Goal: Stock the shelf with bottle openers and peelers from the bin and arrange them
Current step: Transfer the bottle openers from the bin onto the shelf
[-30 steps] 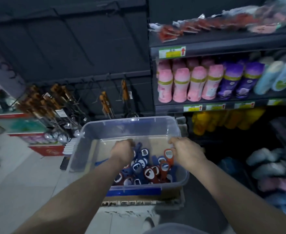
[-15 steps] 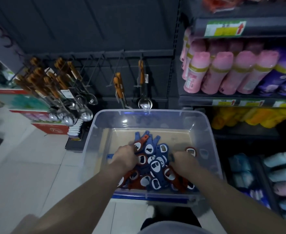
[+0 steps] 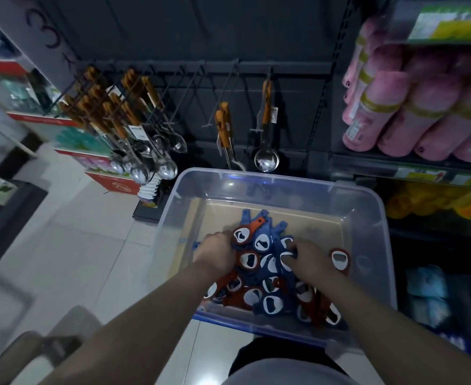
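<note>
**Both hands down in the bin of bottle openers**

A clear plastic bin (image 3: 284, 181) fills the view from the centre out toward 5 o'clock, standing in front of a dark hook rack (image 3: 201, 87) at 12 o'clock. A heap of blue and red bottle openers (image 3: 267, 276) lies in the half of the bin nearest the person, with bare bin floor showing toward 12 o'clock.

The left hand (image 3: 217, 252) is sunk into the 9 o'clock edge of the heap, knuckles up and fingers curled downward. Its fingertips are hidden among the opener heads, so I cannot tell whether it has hold of any. An orange-red opener (image 3: 246, 234) lies touching it on its 1 o'clock side.

The right hand (image 3: 310, 258) sits on the 3 o'clock side of the heap, its fingers bent round the white-faced head of a blue opener (image 3: 285, 259) and pinching it. A single red opener (image 3: 339, 259) lies just beside this hand at its 3 o'clock, apart from the main heap.

Orange-handled ladles (image 3: 134, 129) hang crowded on the rack's hooks at 10 o'clock; one lone ladle (image 3: 266, 159) hangs just above the bin's far rim. Pink bottles (image 3: 395, 118) lie stacked on a shelf at 2 o'clock. Pale floor tiles (image 3: 76, 240) spread toward 8 o'clock.
</note>
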`<state>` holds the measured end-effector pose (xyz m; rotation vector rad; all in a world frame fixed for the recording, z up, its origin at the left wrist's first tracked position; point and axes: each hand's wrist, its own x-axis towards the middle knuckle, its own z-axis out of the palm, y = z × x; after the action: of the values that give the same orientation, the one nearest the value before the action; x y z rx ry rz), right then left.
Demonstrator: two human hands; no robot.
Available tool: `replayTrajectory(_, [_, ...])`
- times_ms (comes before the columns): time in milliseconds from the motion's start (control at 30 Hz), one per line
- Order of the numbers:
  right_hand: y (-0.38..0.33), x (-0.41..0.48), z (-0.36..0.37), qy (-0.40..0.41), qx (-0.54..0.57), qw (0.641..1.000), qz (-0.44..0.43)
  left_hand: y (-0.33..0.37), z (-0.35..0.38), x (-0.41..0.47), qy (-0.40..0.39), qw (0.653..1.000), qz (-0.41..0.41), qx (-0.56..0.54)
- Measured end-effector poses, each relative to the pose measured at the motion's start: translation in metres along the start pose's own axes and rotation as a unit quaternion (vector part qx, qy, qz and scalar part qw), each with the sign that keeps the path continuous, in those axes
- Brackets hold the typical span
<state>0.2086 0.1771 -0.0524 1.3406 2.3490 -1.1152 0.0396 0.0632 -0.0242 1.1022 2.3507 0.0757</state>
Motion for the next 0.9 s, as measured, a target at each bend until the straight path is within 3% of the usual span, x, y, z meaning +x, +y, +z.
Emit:
replayTrajectory(200, [0.009,-0.015,-0.023,0.076,0.049,0.996,0.024,0.024,0.010,0.019,-0.044,0.999,0.002,-0.016])
replayTrajectory(333, [0.014,-0.027,-0.036,0.119,0.111,0.987,0.020,0.044,0.023,0.032,-0.014,1.000,0.014,0.018])
replayTrajectory(633, [0.020,-0.048,-0.045,0.157,0.088,0.984,0.004,0.046,0.037,0.038,0.022,0.994,0.021,0.101])
replayTrajectory(800, [0.013,-0.053,-0.040,0.176,0.054,0.983,0.008,0.044,0.019,0.028,-0.052,0.996,0.062,-0.021])
replayTrajectory(900, [0.010,-0.057,-0.038,0.182,0.044,0.982,0.014,0.047,0.023,0.017,-0.116,0.987,0.107,0.017])
